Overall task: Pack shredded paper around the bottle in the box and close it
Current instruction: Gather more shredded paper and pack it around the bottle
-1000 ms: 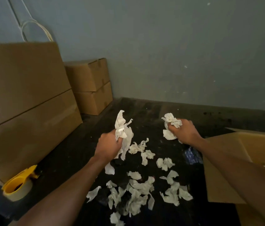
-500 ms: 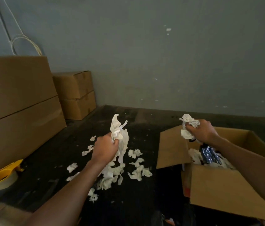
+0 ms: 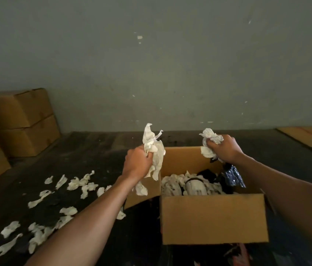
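Each grip is full: the left hand point(image 3: 138, 164) clutches a wad of shredded paper point(image 3: 152, 150) at the box's point(image 3: 214, 219) 10 o'clock corner, while the right hand point(image 3: 225, 148) clutches another above its far edge. This looks like the filling step; the bottle point(image 3: 195, 187) lies inside, partly bedded. Next, both wads likely drop beside it, then the scraps point(image 3: 42, 196) on the surface at 9 o'clock.

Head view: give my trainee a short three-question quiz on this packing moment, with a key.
1. True or false: both the left hand and the right hand grip shredded paper.
2. What lies among the paper inside the open box?
A. bottle
B. tape roll
C. scissors
3. Fill in: the loose paper scraps lie on the dark floor to the ___ of the box.

Key: 1 true; 2 A; 3 left.
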Demonstrator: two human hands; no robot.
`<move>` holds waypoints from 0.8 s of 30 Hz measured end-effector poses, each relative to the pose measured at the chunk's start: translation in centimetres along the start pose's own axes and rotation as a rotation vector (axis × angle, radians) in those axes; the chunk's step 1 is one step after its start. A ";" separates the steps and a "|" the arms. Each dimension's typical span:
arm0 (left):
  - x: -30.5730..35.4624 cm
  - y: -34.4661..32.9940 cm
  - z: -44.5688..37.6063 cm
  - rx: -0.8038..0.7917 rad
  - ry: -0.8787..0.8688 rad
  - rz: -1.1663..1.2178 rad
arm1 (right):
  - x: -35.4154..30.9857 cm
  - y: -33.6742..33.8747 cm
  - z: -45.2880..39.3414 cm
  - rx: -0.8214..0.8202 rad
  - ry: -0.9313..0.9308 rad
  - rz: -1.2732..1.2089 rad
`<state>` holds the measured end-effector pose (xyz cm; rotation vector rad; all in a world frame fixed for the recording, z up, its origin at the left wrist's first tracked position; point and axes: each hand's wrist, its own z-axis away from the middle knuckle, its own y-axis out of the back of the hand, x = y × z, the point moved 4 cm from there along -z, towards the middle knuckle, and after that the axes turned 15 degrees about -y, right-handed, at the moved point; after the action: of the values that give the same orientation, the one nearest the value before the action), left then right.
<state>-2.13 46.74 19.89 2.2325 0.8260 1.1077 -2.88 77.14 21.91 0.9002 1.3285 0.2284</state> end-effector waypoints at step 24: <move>-7.1 -28.1 -6.1 -1.058 0.317 -0.167 | 12.4 -14.1 -18.8 -0.700 -0.018 0.546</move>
<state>-18.82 62.01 0.73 1.1143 0.3614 1.3866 -21.20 83.74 3.80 0.6322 0.8557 1.0359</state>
